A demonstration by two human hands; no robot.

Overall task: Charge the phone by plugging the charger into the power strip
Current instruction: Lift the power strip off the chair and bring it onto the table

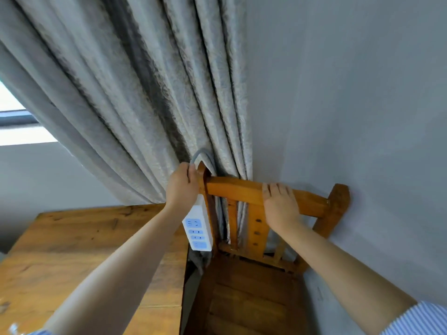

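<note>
Up close, the left hand point(182, 187) is closing its grip around the top of a white power strip point(198, 232), hanging beside the chair point(244, 189) post. The right hand point(280, 204) is clasping the chair's top rail. Curtain point(135, 93) and wall point(350, 93) are crowding behind; the wooden surface point(84, 250) is sitting left.

So there's a worn wooden surface point(79, 240) on the left, scratched and stained, nothing visibly lying on it. Just beside it a wooden chair point(251, 293) stands against the wall, with a white power strip point(198, 232) hanging off its backrest post.
</note>
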